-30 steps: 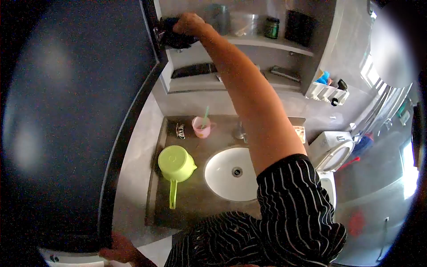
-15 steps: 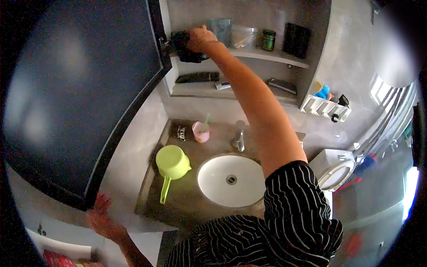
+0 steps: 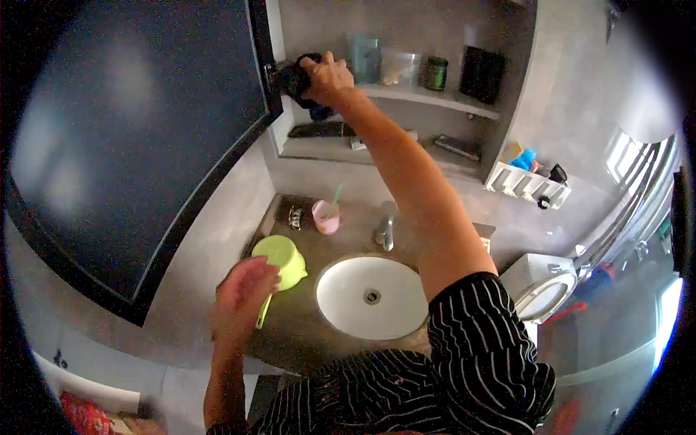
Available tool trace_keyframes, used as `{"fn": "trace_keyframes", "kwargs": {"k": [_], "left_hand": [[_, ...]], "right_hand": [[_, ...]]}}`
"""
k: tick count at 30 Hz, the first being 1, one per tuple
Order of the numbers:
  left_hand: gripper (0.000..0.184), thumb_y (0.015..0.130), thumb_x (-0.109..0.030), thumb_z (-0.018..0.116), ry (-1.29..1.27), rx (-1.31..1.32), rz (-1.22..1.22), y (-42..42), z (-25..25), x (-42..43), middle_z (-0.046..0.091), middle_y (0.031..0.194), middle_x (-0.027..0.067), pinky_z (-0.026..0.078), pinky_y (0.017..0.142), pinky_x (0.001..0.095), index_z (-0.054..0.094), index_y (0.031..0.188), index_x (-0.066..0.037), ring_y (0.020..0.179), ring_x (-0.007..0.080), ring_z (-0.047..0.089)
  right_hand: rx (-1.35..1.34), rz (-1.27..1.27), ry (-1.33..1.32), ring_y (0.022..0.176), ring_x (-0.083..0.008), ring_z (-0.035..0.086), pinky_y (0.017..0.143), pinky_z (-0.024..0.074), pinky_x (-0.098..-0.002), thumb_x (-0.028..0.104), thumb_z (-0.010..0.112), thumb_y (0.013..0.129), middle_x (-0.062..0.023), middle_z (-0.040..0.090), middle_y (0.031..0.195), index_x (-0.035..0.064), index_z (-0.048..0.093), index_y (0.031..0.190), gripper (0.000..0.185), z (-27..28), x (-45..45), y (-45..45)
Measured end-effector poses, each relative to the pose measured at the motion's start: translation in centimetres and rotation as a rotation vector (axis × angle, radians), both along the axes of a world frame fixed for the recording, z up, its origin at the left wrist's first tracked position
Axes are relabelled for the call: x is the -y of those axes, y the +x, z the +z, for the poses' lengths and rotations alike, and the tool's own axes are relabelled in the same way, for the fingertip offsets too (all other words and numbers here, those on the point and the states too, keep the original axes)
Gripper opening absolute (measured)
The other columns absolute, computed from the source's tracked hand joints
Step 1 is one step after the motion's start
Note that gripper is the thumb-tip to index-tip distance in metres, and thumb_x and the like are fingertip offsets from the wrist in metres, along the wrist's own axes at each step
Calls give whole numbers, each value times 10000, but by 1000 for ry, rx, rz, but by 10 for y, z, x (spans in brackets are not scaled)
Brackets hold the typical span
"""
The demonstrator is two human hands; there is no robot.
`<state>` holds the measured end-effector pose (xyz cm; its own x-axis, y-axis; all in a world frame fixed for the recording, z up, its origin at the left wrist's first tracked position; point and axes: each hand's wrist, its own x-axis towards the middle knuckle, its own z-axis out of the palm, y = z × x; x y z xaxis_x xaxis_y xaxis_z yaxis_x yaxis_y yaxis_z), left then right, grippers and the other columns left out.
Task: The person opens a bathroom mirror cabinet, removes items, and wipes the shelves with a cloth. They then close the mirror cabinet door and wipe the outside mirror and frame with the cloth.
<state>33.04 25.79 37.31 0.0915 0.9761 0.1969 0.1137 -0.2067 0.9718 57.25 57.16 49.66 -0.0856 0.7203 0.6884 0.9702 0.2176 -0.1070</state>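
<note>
My right hand (image 3: 330, 78) reaches up to the left end of the upper cabinet shelf, its fingers on a bunched black item (image 3: 299, 78) beside the open dark door (image 3: 145, 130). My left hand (image 3: 246, 286) is raised over the counter's left side, blurred, partly in front of a lime-green dipper (image 3: 283, 257); whether its fingers are apart is unclear. Right of my right hand on the same shelf stand a bluish clear container (image 3: 365, 59), a clear tub (image 3: 400, 68), a green jar (image 3: 436, 73) and a black box (image 3: 481, 74).
A white sink (image 3: 348, 304) with a faucet (image 3: 385, 233) is set in the counter. A pink cup (image 3: 325, 217) holds a green stick. A white rack (image 3: 528, 184) hangs on the wall at right, above a toilet (image 3: 544, 290).
My left hand has left the door's lower edge and moved right, over the counter near the dipper. The fingers of my right hand have shifted on the black item.
</note>
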Motion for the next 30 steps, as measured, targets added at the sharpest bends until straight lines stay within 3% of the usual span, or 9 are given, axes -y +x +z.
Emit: {"fn": "trace_keyframes", "kwargs": {"k": [2,9,12,15,18,20,23,27,30], "left_hand": [[291,893,-135,567,74,55,-58,9,12,-20,650,953,124,496,778,295,539,1129,33,832,188,627],[237,893,-114,586,150,165,-65,17,13,-86,658,932,108,511,743,277,571,1082,28,819,162,631],[227,900,-110,582,260,241,-76,33,6,-124,660,935,115,524,718,267,573,1078,31,812,160,639],[237,904,-125,588,365,293,-61,75,15,-162,662,943,125,522,722,260,585,1066,48,834,157,641],[266,811,-206,688,652,-45,122,125,45,-201,674,857,96,494,706,287,658,994,-15,763,167,642],[381,745,-275,741,759,2,63,158,61,-253,658,854,112,495,677,307,645,1004,-12,719,192,627],[872,626,-473,789,786,-119,21,198,115,-311,518,1225,250,427,936,393,472,1236,64,1140,339,512],[1146,561,-496,808,571,-305,61,235,158,-342,360,1385,246,327,1063,384,248,1372,89,1273,359,386],[1135,559,-467,812,570,-334,113,251,157,-381,377,1376,239,316,1070,384,244,1382,69,1269,353,392]], "right_hand": [[72,80,66,1021,-424,510,797,514,-470,236,692,752,-189,430,1165,277,495,1207,497,-4,12,6],[97,125,198,934,-402,545,771,504,-458,154,729,684,-190,459,1084,211,529,1176,534,-49,103,45],[-295,192,170,956,-387,565,792,510,-425,118,743,647,-189,525,1038,150,568,1129,514,-82,156,64],[-307,129,347,933,-336,584,825,503,-378,64,766,596,-181,557,1072,82,565,1131,572,-90,195,92],[-648,151,388,962,-256,587,852,484,-338,35,782,578,-144,586,1034,38,549,1135,604,-84,217,121],[-773,209,329,970,-182,591,861,479,-313,46,802,621,-94,624,1038,20,490,1194,653,-67,239,128],[-761,198,344,963,-173,589,868,477,-308,40,800,642,-85,613,1054,29,478,1216,659,-59,258,139],[-731,209,304,990,-157,564,880,467,-297,37,811,630,-66,585,1075,37,488,1222,674,-56,265,147],[-683,189,288,1002,-154,557,892,463,-295,35,814,618,-66,586,1080,48,493,1218,681,-57,256,151]]}}
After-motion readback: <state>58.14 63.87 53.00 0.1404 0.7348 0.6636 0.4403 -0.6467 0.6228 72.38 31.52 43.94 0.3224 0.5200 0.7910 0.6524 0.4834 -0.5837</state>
